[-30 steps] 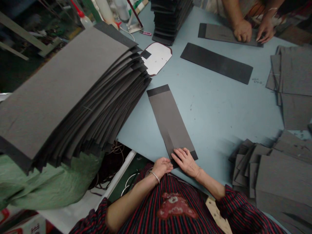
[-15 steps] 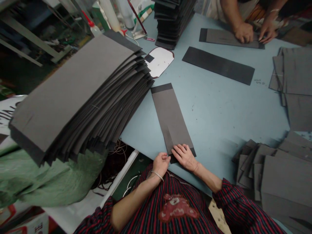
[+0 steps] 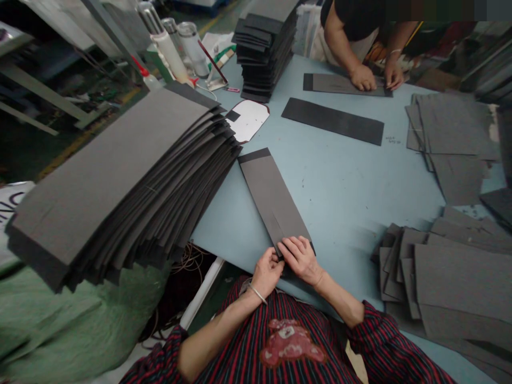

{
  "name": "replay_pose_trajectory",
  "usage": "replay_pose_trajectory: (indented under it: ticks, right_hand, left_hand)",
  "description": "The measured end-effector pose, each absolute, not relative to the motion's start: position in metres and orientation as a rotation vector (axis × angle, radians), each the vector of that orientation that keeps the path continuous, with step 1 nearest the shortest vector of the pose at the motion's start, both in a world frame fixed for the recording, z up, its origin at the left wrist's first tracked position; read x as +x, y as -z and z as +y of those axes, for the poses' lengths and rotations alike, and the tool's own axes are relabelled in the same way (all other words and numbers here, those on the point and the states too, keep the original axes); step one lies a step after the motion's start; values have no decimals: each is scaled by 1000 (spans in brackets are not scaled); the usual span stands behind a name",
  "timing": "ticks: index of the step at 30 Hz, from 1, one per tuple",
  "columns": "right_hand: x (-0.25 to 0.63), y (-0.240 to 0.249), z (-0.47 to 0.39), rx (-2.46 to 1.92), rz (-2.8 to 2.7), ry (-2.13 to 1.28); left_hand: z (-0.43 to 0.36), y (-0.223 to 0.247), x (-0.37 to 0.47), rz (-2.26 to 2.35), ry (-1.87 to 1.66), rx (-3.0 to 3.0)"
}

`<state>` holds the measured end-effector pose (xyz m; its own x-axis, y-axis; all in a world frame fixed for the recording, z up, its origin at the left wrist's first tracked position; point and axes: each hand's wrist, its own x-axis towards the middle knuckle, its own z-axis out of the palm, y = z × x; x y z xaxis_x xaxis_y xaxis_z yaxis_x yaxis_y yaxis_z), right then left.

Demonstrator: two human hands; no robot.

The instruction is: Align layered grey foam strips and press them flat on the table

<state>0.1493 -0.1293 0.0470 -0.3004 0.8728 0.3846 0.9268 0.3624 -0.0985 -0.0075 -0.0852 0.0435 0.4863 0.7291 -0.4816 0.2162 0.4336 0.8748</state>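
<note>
While my left hand (image 3: 266,270) pinches the grey strip (image 3: 269,189), my right hand (image 3: 301,258) covers it, grip unclear; bottles (image 3: 172,57) stand far left.

Both hands close together, low in front of torso. Left hand (image 3: 267,271) half curled, fingers bent inward; from here, can't tell if fingertips meet thumb. Pale bracelet (image 3: 258,294) round that wrist. Right hand (image 3: 300,260) palm down, fingers extended side by side, slightly bent. Both forearms bare, angled inward, elbows bent out wide. Striped sleeves (image 3: 400,341) bunched near elbows. Can't tell if hands touch.
</note>
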Motion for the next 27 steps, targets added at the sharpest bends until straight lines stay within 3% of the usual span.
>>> replay_pose_trajectory:
  ticks: [17, 27]
  right_hand:
    - [153, -47, -129, -1583, -1985, 258]
    - [146, -46, -133, -1642, -1854, 250]
  left_hand:
    - [-80, -39, 7, 956, -316, 997]
    - [-35, -18, 24, 1029, -454, 945]
